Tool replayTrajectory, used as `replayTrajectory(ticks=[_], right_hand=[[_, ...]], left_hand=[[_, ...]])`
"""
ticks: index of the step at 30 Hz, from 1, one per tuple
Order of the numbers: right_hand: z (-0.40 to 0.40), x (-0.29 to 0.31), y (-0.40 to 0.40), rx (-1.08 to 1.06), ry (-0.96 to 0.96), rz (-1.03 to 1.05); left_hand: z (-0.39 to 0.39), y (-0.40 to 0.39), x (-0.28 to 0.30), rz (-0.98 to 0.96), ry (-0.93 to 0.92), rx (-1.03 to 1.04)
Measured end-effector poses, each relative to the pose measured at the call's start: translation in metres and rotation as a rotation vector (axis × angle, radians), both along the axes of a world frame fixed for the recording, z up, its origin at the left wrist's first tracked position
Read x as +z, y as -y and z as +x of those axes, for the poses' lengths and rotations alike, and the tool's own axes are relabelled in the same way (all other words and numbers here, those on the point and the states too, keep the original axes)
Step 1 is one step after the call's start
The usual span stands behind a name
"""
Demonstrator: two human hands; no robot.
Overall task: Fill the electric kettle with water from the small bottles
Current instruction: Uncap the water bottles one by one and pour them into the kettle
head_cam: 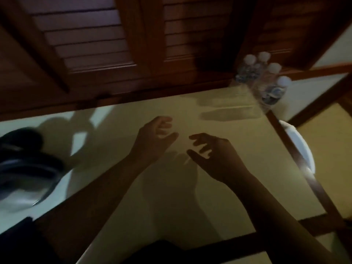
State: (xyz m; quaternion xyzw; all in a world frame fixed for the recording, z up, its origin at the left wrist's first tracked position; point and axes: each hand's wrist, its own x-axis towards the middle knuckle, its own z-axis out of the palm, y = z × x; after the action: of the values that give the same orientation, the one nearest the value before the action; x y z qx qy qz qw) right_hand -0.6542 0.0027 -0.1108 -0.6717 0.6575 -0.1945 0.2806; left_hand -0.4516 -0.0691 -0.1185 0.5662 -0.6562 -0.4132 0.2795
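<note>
Kettle [24,168] sat far left on table [133,216], dark, blurred, lid state unclear

Left hand [154,138] hovered mid-table, fingers loosely spread, holding nothing

Right hand [213,157] just beside it, fingers apart, also empty; hands near each other, not touching

Small bottles [262,79] clustered at far right corner, white caps on, close to table edge

Judged step: reach for one bottle; best gripped low round body, drawn inward away from edge, neighbours left standing

Open tabletop between kettle and bottles gave room; louvred doors [91,35] close behind
</note>
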Motion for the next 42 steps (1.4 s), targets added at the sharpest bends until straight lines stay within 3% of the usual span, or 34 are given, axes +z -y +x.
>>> replayTrajectory(ticks=[3,10,15,22,30,34,38,42], right_hand=[[0.066,0.003,-0.006,0.167,0.137,0.065],[0.234,-0.007,-0.032,0.392,0.327,0.148],[0.351,-0.020,-0.058,0.431,0.431,0.223],[0.508,-0.025,-0.083,0.477,0.516,0.262],[0.608,-0.027,-0.081,0.252,0.508,-0.020],[0.630,-0.023,-0.073,0.100,0.541,-0.126],[0.641,-0.018,-0.067,0.114,0.550,-0.154],[0.651,-0.021,-0.072,0.148,0.573,-0.117]], left_hand=[[0.085,-0.057,0.001,0.121,-0.088,0.073],[0.259,-0.169,0.005,0.171,-0.145,0.340],[0.370,-0.226,0.013,0.136,-0.068,0.451],[0.514,-0.240,0.020,0.009,-0.016,0.577],[0.588,-0.206,0.049,-0.229,-0.116,0.753],[0.617,-0.167,0.060,-0.314,0.037,0.606],[0.629,-0.142,0.052,-0.265,-0.053,0.428],[0.637,-0.139,0.035,-0.239,-0.193,0.431]])
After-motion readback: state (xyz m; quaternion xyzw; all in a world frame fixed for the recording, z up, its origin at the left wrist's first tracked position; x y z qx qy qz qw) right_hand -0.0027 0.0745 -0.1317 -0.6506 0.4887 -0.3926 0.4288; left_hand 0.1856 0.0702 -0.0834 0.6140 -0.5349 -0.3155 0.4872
